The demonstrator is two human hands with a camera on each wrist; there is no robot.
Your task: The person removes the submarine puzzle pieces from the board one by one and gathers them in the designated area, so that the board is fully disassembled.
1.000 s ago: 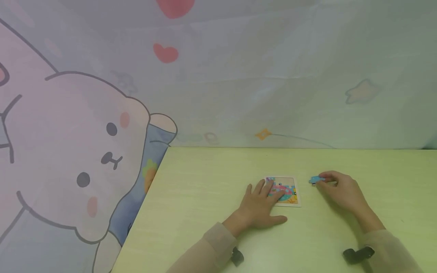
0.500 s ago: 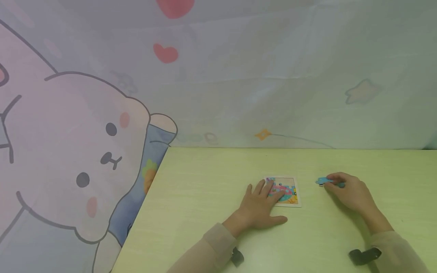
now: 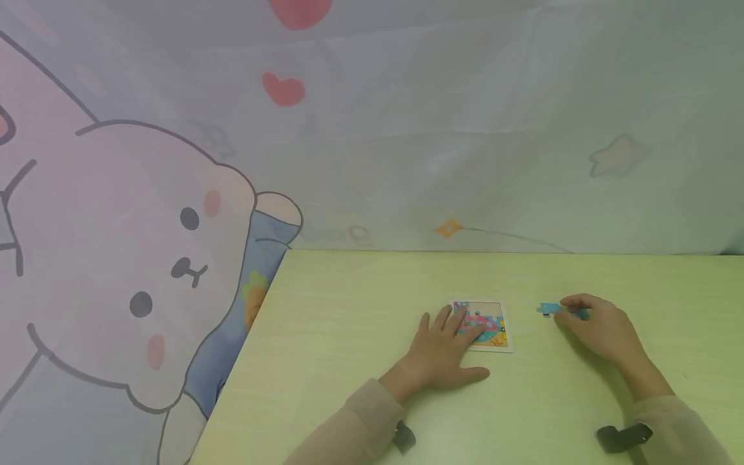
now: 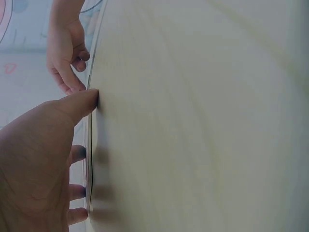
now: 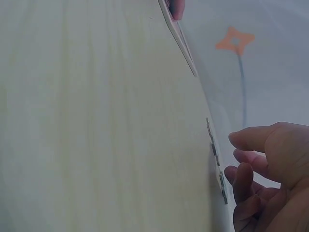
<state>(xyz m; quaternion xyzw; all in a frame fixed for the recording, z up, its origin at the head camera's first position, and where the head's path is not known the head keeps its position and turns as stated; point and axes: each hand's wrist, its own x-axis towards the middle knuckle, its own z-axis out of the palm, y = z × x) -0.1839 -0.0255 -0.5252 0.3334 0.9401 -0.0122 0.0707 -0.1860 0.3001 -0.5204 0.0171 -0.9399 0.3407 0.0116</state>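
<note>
My left hand (image 3: pixel 440 352) rests with spread fingers on a small square framed jigsaw puzzle (image 3: pixel 495 349), covering its left part. Pink, blue and orange pieces fill the lower area; a bare beige patch shows at the top. To the right of it, blue puzzle pieces (image 3: pixel 548 309) lie on the table. Over them hovers my right hand (image 3: pixel 601 329), thumb and forefinger apart. In the right wrist view a gap shows between the thumb and the flat puzzle pieces (image 5: pixel 212 142); another piece (image 5: pixel 223 187) lies beside the fingertips. The left wrist view shows the puzzle edge-on under my left fingers.
The pale yellow-green table (image 3: pixel 349 310) ends at the back against a hanging cloth (image 3: pixel 407 161) printed with hearts and a star. At the left, the cloth shows a large cartoon bear (image 3: pixel 116 258). Black wrist straps (image 3: pixel 624 438) sit at both sleeves.
My right hand has moved right with a blue puzzle piece, mostly in the first half second, and has since come away from it slightly. My left hand has stayed put.
</note>
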